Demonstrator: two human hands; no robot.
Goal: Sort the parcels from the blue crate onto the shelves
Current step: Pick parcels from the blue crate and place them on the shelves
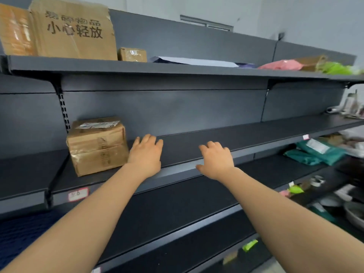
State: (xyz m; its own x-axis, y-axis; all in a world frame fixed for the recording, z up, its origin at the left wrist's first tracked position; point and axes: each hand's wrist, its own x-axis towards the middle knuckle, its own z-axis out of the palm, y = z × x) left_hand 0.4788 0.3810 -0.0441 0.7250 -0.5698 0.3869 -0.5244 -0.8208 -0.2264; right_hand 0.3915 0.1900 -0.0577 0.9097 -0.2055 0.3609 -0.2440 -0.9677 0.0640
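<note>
Reaching over the dark metal middle shelf [216,134], the left hand [145,154] and right hand [215,160] are spread and empty beside a taped brown cardboard parcel [97,145] (apparently shelved); the blue crate is unseen, so the remainder is unknowable.

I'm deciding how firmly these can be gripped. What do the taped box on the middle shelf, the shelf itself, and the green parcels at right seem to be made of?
Taped box: brown corrugated cardboard under glossy clear tape, judging by the shiny wrinkles. Middle shelf: probably painted metal, matte dark grey, with thin straight edges. Green parcels: apparently soft plastic mailer bags, creased and slightly shiny; their contents are hidden.
</note>
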